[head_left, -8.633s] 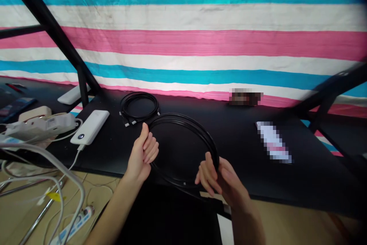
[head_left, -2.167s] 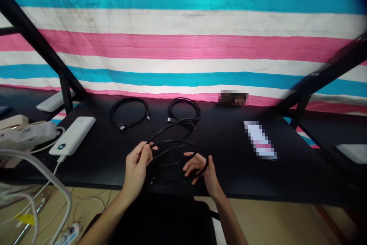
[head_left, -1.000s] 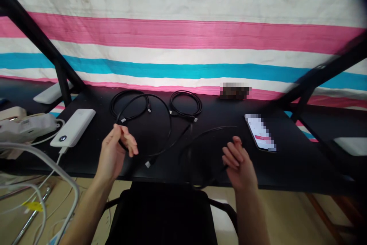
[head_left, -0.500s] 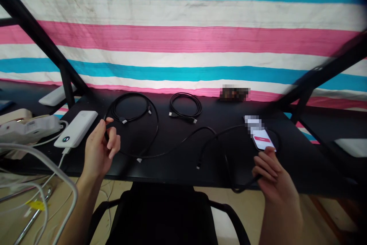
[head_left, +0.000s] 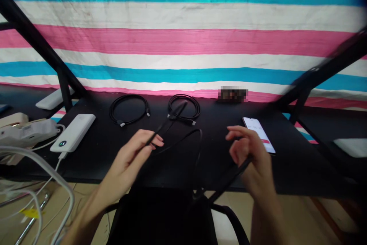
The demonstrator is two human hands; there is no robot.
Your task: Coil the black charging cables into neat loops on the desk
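Note:
A long black cable [head_left: 183,138] hangs loose above the black table [head_left: 286,168], strung between my two hands. My left hand [head_left: 134,157] pinches one stretch of it between fingers and thumb, left of centre. My right hand [head_left: 252,157] is closed round another stretch, which runs down toward the chair; the fingers are partly smeared by motion. Two coiled black cables lie at the back of the table: the left coil [head_left: 129,108] and the right coil [head_left: 183,108].
A phone [head_left: 259,134] with a lit screen lies just behind my right hand. A white power bank [head_left: 73,132] sits at the left with a white lead. Black frame struts rise at both sides. A black chair back [head_left: 163,218] is below the table edge.
The cable was a held coil, then spread wide with my hands far apart. Now both hands have come back toward the centre and lifted the cable off the table.

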